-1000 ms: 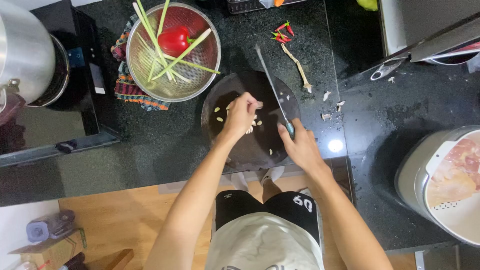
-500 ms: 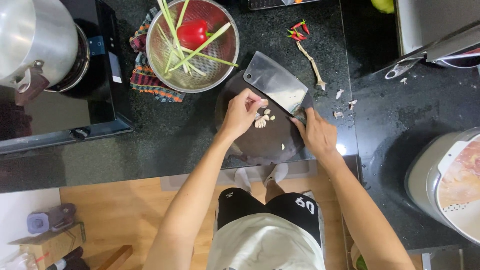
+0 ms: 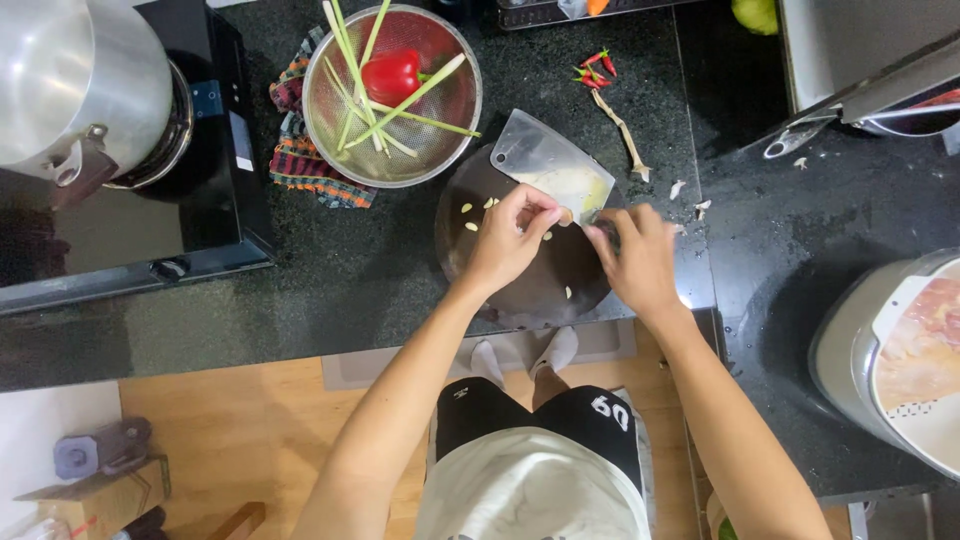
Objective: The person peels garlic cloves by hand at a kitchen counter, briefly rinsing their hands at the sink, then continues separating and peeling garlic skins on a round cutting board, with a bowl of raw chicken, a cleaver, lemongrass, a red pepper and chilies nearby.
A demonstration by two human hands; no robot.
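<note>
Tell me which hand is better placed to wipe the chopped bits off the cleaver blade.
Left. The left hand already has its fingertips on the flat of the cleaver, beside the pale bits stuck there. The right hand grips the handle end, keeping the blade tilted over the round dark board.

One cleaver, one red pepper, two hands

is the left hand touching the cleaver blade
Touching. The head view shows the left hand with its fingertips pressed on the flat of the cleaver blade, no gap between them, over the round dark cutting board.
</note>
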